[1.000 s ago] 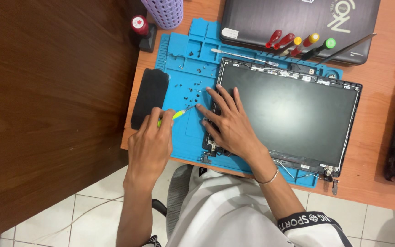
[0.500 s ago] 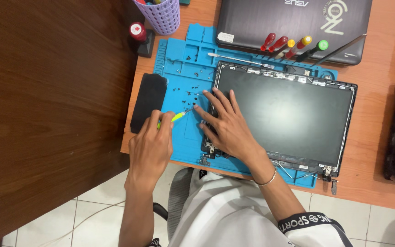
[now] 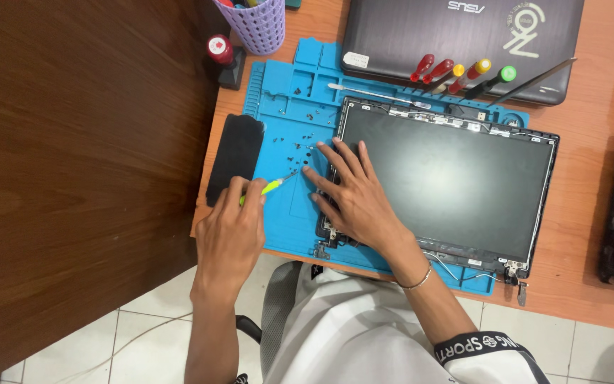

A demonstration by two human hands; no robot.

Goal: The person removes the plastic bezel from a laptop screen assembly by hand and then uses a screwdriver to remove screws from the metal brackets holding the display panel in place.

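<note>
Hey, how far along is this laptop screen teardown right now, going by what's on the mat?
Done: loose screws lie out on the blue mat, and the screen panel shows bare edges and hinges. In hand: the left hand holds a green-handled screwdriver, tip among the screws; the right hand rests on the panel's corner. Left: the panel's loose cable is still attached.

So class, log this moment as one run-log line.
left hand: holds green-handled screwdriver | tip: at screws on blue mat | right hand: flat on laptop screen panel

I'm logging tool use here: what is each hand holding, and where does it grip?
The left hand holds a small screwdriver by its green handle. The right hand holds nothing; it rests flat on the laptop screen panel.
</note>
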